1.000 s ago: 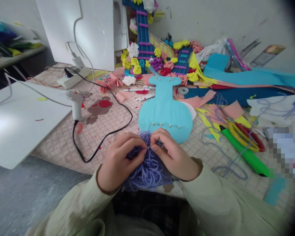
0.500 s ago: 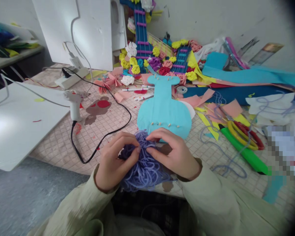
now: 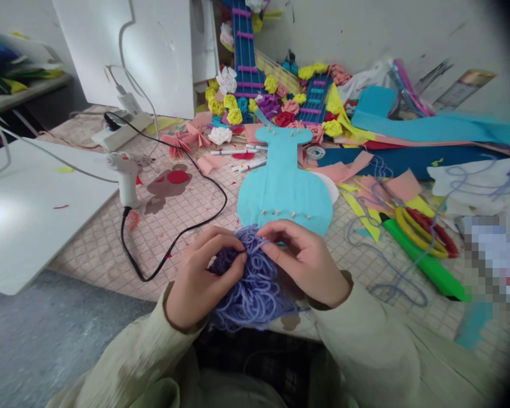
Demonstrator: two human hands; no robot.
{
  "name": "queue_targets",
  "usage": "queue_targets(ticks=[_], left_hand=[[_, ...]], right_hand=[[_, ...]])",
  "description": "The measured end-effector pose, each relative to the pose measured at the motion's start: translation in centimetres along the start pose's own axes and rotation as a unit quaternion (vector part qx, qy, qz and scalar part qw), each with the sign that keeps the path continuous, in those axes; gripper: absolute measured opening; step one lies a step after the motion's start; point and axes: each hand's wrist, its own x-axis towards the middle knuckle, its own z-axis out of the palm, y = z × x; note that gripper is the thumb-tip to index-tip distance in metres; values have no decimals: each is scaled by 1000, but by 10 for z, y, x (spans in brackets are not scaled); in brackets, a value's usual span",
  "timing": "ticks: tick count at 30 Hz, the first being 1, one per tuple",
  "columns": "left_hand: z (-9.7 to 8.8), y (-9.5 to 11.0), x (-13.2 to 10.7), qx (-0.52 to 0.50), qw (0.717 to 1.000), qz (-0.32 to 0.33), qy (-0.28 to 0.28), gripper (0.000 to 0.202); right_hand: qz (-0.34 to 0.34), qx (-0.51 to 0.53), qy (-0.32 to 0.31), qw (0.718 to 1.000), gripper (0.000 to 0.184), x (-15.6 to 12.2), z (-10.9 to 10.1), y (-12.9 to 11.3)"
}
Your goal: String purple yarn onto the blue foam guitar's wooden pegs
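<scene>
A tangled bundle of purple yarn [image 3: 250,289] rests at the near edge of the table between both hands. My left hand [image 3: 199,277] curls around the bundle's left side, fingers closed on it. My right hand [image 3: 300,258] pinches strands at the top of the bundle with thumb and fingertips. Just beyond the hands lies a light blue guitar-shaped felt cutout [image 3: 284,184] with small wooden pegs at its neck and lower body.
A white glue gun [image 3: 125,175] with a black cord stands to the left, beside a white board [image 3: 34,209]. A green marker [image 3: 425,266], yellow and red scissors [image 3: 425,232] and loose purple yarn [image 3: 391,272] lie to the right. Paper flowers and felt sheets crowd the back.
My right hand shifted slightly right, its fingers working at the top strands. My left hand stayed curled on the bundle. The view tilted down a little.
</scene>
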Motion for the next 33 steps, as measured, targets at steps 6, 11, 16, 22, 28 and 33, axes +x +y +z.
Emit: queue_targets(ticks=[6,11,16,22,28,33], left_hand=[[0,-1,-2,-1,1000,-9,-18,6],[2,0,-3,-4,1000,-16,-8,7],[3,2,-1,-12,1000,-13,-8,7],[2,5,1,-36,999,-17,-36,7],[2,5,0,-43,997,-16,-66,7],[3,5,-2,-29,997,-6,-74,5]], right_hand=[[-42,-31,23,998,13,0,-1,-2],[-166,-172,43,970,13,-1,-4,-8],[-220,-301,0,928,17,1,-4,-2],[-171,-268,-32,948,7,1,-3,-3],[-133,-178,-38,974,7,1,-2,-3],[-108,-111,-55,986,8,2,0,-1]])
